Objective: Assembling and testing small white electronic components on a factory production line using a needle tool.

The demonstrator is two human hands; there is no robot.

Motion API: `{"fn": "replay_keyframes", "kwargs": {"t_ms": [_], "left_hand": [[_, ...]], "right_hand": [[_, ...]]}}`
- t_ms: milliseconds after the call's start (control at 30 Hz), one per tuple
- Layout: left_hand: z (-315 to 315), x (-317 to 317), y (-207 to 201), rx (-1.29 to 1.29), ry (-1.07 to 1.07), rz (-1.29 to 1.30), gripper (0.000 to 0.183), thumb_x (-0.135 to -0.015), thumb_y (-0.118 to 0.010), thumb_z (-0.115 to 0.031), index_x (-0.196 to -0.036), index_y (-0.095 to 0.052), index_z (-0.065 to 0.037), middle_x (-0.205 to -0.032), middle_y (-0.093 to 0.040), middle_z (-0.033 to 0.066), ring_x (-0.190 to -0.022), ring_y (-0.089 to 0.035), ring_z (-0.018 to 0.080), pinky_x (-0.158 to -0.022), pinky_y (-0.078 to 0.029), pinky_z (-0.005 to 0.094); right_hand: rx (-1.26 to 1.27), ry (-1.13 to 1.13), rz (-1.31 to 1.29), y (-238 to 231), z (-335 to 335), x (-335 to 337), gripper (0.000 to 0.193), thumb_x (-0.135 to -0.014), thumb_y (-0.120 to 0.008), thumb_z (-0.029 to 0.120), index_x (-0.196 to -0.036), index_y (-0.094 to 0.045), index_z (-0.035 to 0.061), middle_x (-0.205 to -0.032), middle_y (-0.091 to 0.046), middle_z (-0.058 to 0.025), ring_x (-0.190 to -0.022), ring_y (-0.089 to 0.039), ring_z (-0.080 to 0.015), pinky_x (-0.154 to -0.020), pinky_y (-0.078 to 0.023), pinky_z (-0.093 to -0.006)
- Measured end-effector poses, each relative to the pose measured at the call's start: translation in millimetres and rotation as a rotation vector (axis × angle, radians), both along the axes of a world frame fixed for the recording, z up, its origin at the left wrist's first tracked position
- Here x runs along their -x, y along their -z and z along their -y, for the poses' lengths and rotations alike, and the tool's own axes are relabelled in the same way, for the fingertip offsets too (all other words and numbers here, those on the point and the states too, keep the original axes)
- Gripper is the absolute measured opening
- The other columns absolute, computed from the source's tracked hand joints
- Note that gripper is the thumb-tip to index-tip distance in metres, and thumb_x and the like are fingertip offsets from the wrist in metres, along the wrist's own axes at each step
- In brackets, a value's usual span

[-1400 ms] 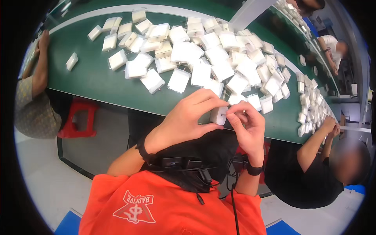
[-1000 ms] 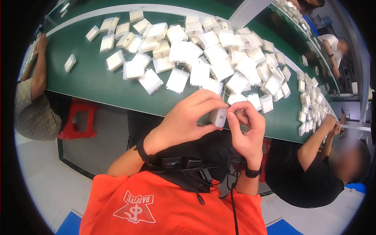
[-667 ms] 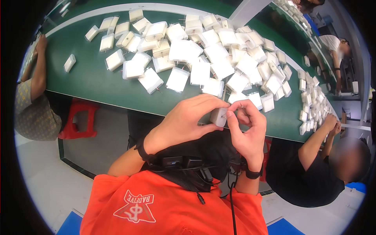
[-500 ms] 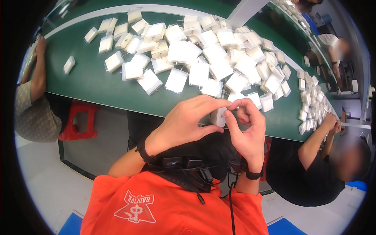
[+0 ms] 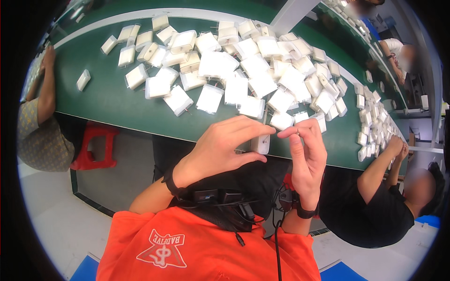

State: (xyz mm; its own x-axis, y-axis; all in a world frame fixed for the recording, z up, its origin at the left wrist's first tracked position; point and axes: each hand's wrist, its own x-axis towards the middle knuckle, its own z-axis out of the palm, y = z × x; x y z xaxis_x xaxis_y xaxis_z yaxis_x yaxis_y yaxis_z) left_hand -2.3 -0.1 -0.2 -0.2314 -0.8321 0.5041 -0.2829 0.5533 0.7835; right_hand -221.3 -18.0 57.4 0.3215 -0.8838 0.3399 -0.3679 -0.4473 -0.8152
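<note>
My left hand (image 5: 227,143) grips a small white block (image 5: 260,144) at the table's near edge, thumb below it and index finger above. A thin metal pin shows on the block's end face. Just to the right, my right hand (image 5: 307,157) is closed in a pinch, its thumb and index fingertips together and apart from the block. A tiny glint shows at these fingertips, too small to name. Beyond both hands lies a large heap of similar white blocks (image 5: 236,90), many in clear sleeves with thin metal pins sticking out.
The green table (image 5: 108,100) curves across the view. One lone block (image 5: 83,80) lies at its left. To the right a co-worker (image 5: 375,201) handles blocks beside another pile (image 5: 372,119). A second person (image 5: 42,117) sits at the left near a red stool (image 5: 101,145).
My right hand has drawn back to the right, away from the block, and its fingers have closed together. My left hand and the block have hardly moved.
</note>
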Motion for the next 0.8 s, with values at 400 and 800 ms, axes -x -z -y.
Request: {"fn": "replay_keyframes", "kwargs": {"t_ms": [400, 800], "left_hand": [[0, -3, -4, -0.132, 0.025, -0.01, 0.057, -0.071, -0.101, -0.01, -0.122, -0.075, -0.004, -0.115, -0.078, 0.0102, -0.104, -0.075, 0.0306, -0.091, -0.059, 0.0387], [2, -3, -3, -0.141, 0.04, -0.026, 0.056, -0.071, -0.101, -0.011, -0.12, -0.075, -0.005, -0.114, -0.077, 0.0091, -0.102, -0.075, 0.0299, -0.09, -0.059, 0.0375]], "right_hand": [[-0.043, 0.108, 0.136, 8, -5, -3, 0.006, -0.098, -0.079, -0.002, -0.104, -0.079, -0.0051, -0.092, -0.081, -0.0132, -0.077, -0.076, -0.0171, -0.072, -0.057, -0.0277], [-0.071, 0.107, 0.169, 14, -1, -5, 0.008, -0.099, -0.08, -0.001, -0.104, -0.079, -0.0079, -0.088, -0.082, -0.0123, -0.079, -0.081, -0.0176, -0.072, -0.063, -0.0275]]}}
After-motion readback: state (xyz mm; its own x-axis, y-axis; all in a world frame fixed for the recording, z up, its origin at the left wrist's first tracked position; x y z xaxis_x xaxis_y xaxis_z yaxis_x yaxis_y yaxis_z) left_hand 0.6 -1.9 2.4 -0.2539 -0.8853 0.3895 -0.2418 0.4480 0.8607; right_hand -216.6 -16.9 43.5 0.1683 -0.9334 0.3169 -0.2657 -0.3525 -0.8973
